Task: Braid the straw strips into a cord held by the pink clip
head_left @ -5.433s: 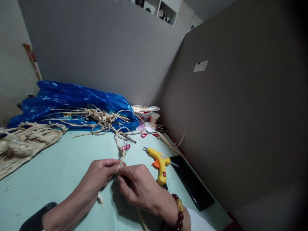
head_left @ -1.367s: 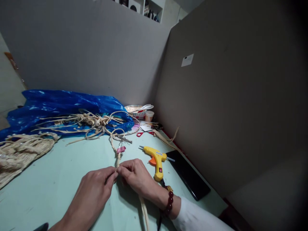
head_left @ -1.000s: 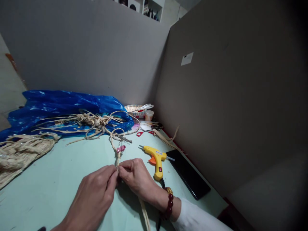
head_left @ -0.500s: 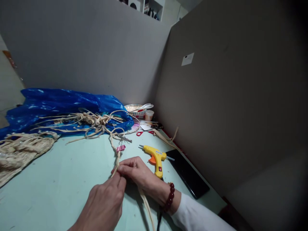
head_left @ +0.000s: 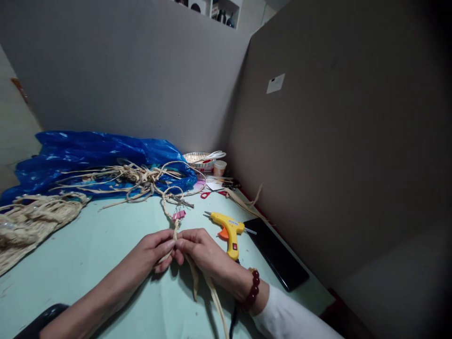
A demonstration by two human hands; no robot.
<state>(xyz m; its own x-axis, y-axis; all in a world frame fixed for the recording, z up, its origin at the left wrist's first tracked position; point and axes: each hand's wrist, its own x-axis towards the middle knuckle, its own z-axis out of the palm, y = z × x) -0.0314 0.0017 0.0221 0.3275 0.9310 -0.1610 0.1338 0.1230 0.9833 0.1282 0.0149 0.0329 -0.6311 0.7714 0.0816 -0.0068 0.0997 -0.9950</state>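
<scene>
A braided straw cord (head_left: 168, 210) runs from a tangle of raffia strands (head_left: 137, 178) down the pale green table (head_left: 88, 245) to my hands. A pink binder clip (head_left: 178, 214) is clamped on it just above them. My left hand (head_left: 152, 249) pinches the cord's braided end with thumb and fingers. Touching it fingertip to fingertip, my right hand (head_left: 199, 252) pinches the same spot. Loose flat strands (head_left: 208, 289) trail from under it toward me. A dark bead bracelet (head_left: 251, 294) circles my right wrist.
A yellow glue gun (head_left: 230, 230) lies right of my hands, beside a black phone (head_left: 278, 254). A blue plastic bag (head_left: 95, 155) and a woven straw piece (head_left: 31, 221) lie at the left. Red scissors (head_left: 211, 193), a small basket (head_left: 197, 160) and a cup (head_left: 219, 167) sit by the grey partitions.
My left hand has slid back from over the cord to its left side and now pinches the braid end against my right fingertips. A second loose strand hangs below my right hand.
</scene>
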